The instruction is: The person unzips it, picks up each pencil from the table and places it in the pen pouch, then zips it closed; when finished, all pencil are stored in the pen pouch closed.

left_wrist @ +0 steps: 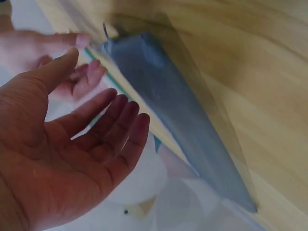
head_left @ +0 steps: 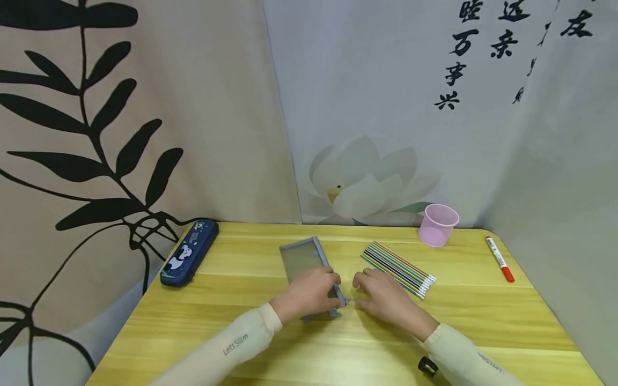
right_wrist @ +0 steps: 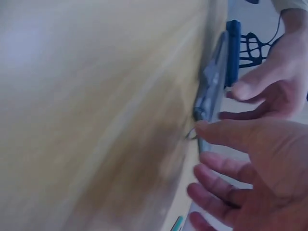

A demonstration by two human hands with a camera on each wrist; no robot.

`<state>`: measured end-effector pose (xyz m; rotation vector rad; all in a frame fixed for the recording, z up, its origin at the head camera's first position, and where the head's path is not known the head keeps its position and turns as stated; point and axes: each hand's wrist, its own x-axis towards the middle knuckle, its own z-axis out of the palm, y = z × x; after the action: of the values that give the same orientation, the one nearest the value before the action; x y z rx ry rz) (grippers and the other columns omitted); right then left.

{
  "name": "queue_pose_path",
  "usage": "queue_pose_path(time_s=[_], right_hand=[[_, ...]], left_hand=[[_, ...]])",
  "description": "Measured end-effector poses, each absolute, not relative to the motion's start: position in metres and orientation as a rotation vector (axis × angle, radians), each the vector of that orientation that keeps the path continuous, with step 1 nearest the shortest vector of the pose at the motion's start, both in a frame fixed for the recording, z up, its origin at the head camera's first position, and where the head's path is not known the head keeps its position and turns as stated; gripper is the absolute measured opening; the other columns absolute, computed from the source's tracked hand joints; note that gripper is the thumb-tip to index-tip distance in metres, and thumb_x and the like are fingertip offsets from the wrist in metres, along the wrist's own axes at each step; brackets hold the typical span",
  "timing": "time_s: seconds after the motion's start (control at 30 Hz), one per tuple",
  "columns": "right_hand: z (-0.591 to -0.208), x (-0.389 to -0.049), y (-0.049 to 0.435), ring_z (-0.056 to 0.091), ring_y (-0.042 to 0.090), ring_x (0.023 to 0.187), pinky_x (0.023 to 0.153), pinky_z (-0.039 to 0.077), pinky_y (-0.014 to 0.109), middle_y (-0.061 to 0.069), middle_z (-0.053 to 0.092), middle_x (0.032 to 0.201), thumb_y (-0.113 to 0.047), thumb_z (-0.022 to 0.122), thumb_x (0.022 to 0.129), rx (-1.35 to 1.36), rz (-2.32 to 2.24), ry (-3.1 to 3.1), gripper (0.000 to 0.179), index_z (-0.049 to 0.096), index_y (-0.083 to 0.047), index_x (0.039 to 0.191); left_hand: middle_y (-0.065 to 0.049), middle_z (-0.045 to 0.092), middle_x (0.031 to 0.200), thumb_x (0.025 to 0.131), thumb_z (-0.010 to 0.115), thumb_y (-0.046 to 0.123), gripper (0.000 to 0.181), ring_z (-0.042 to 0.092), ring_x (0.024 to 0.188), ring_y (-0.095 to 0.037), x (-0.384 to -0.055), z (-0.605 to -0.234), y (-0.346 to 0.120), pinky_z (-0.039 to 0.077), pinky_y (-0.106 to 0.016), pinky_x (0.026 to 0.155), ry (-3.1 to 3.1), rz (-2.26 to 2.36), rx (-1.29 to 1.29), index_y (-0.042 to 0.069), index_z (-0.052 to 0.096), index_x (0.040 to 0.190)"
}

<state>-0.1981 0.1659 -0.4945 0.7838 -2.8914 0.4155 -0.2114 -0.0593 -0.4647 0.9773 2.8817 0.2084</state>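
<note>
A flat grey mesh zip pouch (head_left: 300,257) lies on the table, its zipper edge facing right. My left hand (head_left: 311,292) is over the pouch's near half, fingers by the zipper edge. In the left wrist view, the left hand (left_wrist: 86,139) has loosely bent, spread fingers with nothing between them, beside the pouch (left_wrist: 173,106). My right hand (head_left: 393,303) is just right of the pouch's near corner. Its thumb (right_wrist: 226,133) is at a thin pull loop (right_wrist: 191,134) on that corner; the other fingers are apart from it. Whether thumb and loop touch is unclear.
Several striped pencils (head_left: 398,268) lie side by side right of the pouch. A pink cup (head_left: 436,228) stands at the back right, near a red-capped marker (head_left: 499,260). A navy panda pencil case (head_left: 190,252) lies at the table's left edge. Printed curtains hang behind.
</note>
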Motion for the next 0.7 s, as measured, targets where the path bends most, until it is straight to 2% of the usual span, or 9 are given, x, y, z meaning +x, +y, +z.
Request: queue_pose_path(time_s=[0.13,0.23,0.33,0.53,0.63,0.7], right_hand=[[-0.492,-0.199,0.157,0.062,0.015,0.089,0.074,0.054,0.035,-0.005,0.066,0.096,-0.027,0.090,0.083,0.827,0.423,-2.977,0.030,0.071,-0.016,0.103],[-0.494,-0.199,0.151,0.062,0.015,0.087,0.072,0.054,0.034,-0.004,0.068,0.093,-0.021,0.090,0.083,0.855,0.445,-2.969,0.025,0.071,-0.016,0.099],[-0.497,-0.202,0.147,0.061,0.009,0.079,0.066,0.051,0.026,-0.006,0.070,0.087,-0.013,0.087,0.085,0.891,0.506,-2.921,0.016,0.073,-0.018,0.092],[-0.499,-0.210,0.148,0.053,-0.003,0.067,0.058,0.045,0.016,-0.012,0.073,0.076,-0.009,0.084,0.086,0.973,0.598,-2.861,0.015,0.076,-0.020,0.081],[-0.499,-0.212,0.151,0.054,-0.005,0.066,0.057,0.046,0.017,-0.015,0.071,0.072,-0.011,0.086,0.085,0.992,0.611,-2.857,0.017,0.076,-0.021,0.076],[-0.498,-0.213,0.153,0.055,-0.005,0.066,0.058,0.048,0.017,-0.016,0.070,0.070,-0.010,0.087,0.083,1.011,0.629,-2.862,0.018,0.075,-0.022,0.075]], left_hand=[[0.005,0.067,0.093,0.084,0.085,0.058,0.048,0.058,0.072,-0.006,-0.208,-0.472,-0.049,0.050,-0.022,0.054,2.912,0.140,0.921,0.017,0.073,0.105],[0.004,0.064,0.087,0.078,0.090,0.059,0.051,0.056,0.069,-0.008,-0.205,-0.476,-0.047,0.049,-0.024,0.053,2.943,0.114,0.882,0.017,0.068,0.099],[0.003,0.063,0.086,0.076,0.093,0.054,0.053,0.056,0.071,-0.009,-0.202,-0.481,-0.047,0.049,-0.024,0.054,2.959,0.139,0.850,0.015,0.066,0.099],[0.005,0.064,0.076,0.083,0.092,0.039,0.037,0.054,0.062,-0.005,-0.201,-0.486,-0.046,0.045,-0.018,0.048,2.998,0.229,0.863,0.013,0.068,0.092],[0.007,0.062,0.068,0.087,0.089,0.032,0.027,0.049,0.057,-0.002,-0.199,-0.487,-0.046,0.041,-0.016,0.046,3.021,0.240,0.919,0.015,0.069,0.081],[0.009,0.057,0.063,0.090,0.086,0.027,0.029,0.043,0.055,-0.002,-0.196,-0.487,-0.046,0.038,-0.015,0.045,3.026,0.233,0.956,0.017,0.065,0.073]])
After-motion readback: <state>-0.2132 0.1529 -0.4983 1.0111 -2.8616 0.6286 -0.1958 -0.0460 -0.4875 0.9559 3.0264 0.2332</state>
